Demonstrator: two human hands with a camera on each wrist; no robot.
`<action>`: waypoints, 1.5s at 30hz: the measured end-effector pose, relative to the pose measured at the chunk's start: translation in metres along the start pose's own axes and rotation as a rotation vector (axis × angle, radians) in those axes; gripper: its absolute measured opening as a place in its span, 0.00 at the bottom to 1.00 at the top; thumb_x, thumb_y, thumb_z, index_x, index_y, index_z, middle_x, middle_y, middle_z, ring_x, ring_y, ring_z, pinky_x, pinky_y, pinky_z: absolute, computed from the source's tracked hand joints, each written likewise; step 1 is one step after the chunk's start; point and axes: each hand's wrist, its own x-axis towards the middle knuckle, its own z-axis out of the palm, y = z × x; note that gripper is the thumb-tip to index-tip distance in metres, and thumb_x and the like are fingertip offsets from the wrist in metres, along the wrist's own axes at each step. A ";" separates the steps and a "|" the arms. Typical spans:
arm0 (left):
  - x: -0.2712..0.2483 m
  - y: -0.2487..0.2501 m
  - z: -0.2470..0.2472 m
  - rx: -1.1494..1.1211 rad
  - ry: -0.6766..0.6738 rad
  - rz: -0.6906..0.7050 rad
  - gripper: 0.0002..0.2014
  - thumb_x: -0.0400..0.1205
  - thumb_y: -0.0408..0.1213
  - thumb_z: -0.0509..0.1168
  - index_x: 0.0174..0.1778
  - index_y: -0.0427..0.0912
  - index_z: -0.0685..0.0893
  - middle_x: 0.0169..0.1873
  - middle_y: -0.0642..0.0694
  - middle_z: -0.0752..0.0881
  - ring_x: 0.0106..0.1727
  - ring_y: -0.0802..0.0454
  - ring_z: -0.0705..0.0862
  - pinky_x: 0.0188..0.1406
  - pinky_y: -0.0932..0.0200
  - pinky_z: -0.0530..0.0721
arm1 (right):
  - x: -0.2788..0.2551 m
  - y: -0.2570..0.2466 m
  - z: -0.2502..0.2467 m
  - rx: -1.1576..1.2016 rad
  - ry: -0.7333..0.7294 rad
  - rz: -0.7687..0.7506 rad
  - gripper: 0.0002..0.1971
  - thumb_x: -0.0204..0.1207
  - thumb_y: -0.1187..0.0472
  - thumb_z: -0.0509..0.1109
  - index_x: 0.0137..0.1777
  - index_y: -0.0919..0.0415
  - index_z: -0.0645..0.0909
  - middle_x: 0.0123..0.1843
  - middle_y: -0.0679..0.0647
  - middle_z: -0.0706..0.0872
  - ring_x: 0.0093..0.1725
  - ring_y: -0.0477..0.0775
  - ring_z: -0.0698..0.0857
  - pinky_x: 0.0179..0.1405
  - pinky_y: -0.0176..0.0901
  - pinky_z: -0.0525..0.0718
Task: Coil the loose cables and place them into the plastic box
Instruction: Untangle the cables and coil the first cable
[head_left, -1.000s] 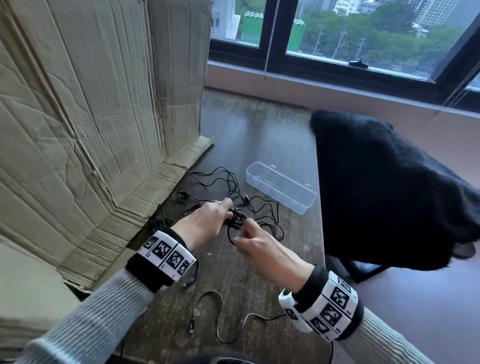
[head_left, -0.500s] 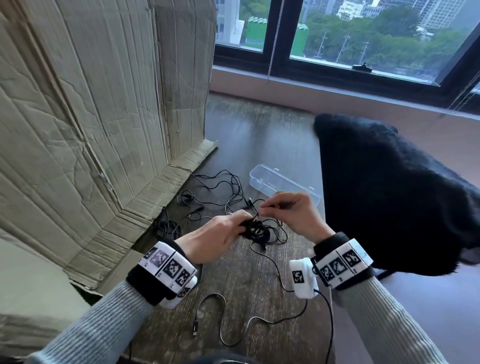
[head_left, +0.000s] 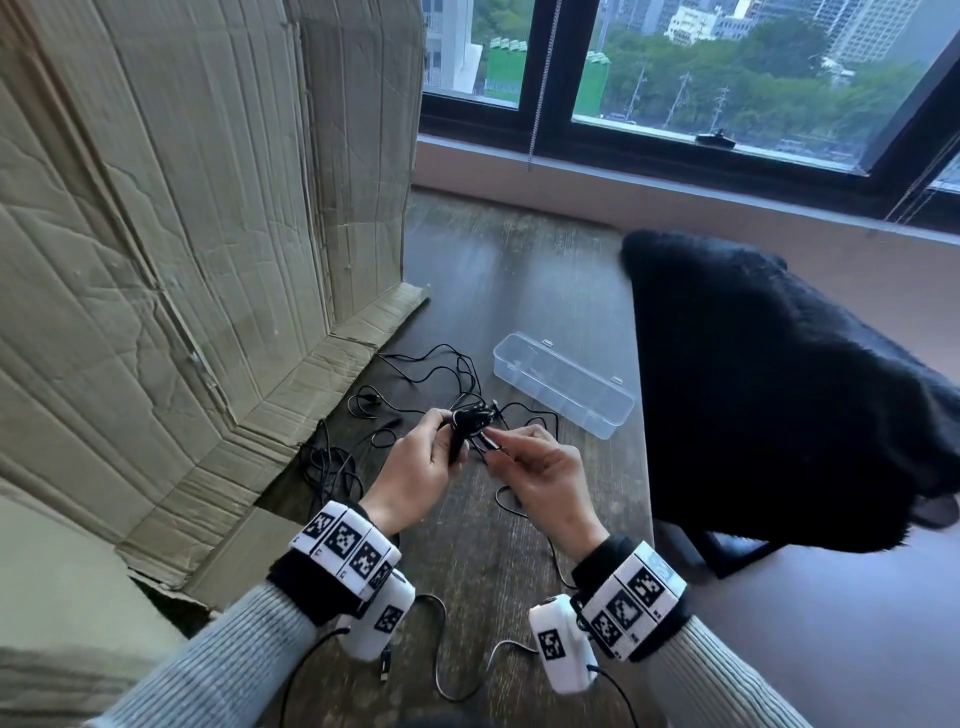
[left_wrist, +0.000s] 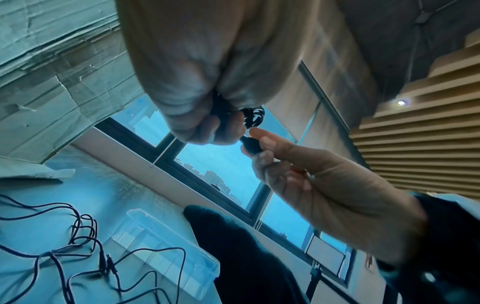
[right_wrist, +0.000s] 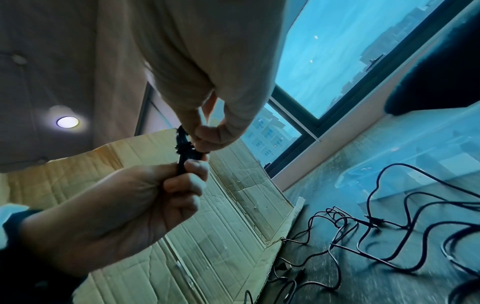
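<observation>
My left hand (head_left: 451, 432) grips a small coil of black cable (head_left: 467, 420) above the table; the coil (left_wrist: 253, 118) sticks out past its fingers. Just right of the coil, my right hand (head_left: 500, 448) pinches the same cable at a black plug (left_wrist: 249, 146). The cable's slack tail (head_left: 557, 564) drops to the table near my wrists. Loose black cables (head_left: 415, 371) lie tangled beyond my hands. The clear plastic box (head_left: 563, 385) stands open and holds nothing, to the right of them.
A large creased cardboard sheet (head_left: 182, 260) leans along the left side, and more cable (head_left: 327, 462) lies at its foot. A black fluffy cloth (head_left: 779, 389) hangs just past the table's right edge. The dark wooden table (head_left: 519, 291) runs back to the window sill.
My right hand swung out toward the box and came back beside the coil, laying more cable onto it. The tail on the table is shorter. The left hand kept its hold.
</observation>
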 end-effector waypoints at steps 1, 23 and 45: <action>0.002 0.001 0.000 -0.025 -0.004 -0.015 0.08 0.88 0.39 0.53 0.50 0.48 0.78 0.31 0.53 0.85 0.31 0.54 0.81 0.39 0.47 0.83 | 0.000 -0.002 0.001 0.021 0.017 -0.013 0.15 0.70 0.77 0.76 0.52 0.60 0.90 0.45 0.57 0.86 0.43 0.44 0.86 0.46 0.37 0.85; 0.006 0.029 0.002 -1.020 -0.151 -0.516 0.14 0.88 0.40 0.45 0.56 0.41 0.75 0.24 0.44 0.76 0.19 0.57 0.65 0.18 0.66 0.62 | -0.001 -0.016 0.003 0.247 0.115 -0.020 0.08 0.71 0.74 0.75 0.44 0.60 0.87 0.37 0.50 0.91 0.38 0.45 0.87 0.41 0.32 0.84; 0.013 0.010 0.003 -0.389 -0.151 -0.307 0.17 0.90 0.39 0.49 0.41 0.38 0.78 0.25 0.50 0.80 0.23 0.57 0.72 0.21 0.64 0.67 | -0.013 -0.019 0.009 0.133 -0.128 0.019 0.12 0.78 0.71 0.70 0.61 0.67 0.85 0.47 0.56 0.90 0.45 0.42 0.87 0.47 0.31 0.81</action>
